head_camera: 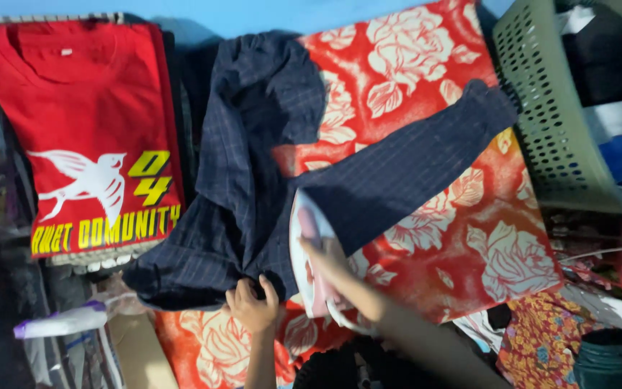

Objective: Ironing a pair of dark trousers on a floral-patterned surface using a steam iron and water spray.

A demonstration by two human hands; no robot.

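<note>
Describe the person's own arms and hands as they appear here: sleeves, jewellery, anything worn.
Both forearms are bare as far as the picture shows: no sleeves, gloves or watch visible. The left hand shows no ring or bracelet that I can make out. The right hand is slightly blurred, so small jewellery there cannot be ruled out.
</note>
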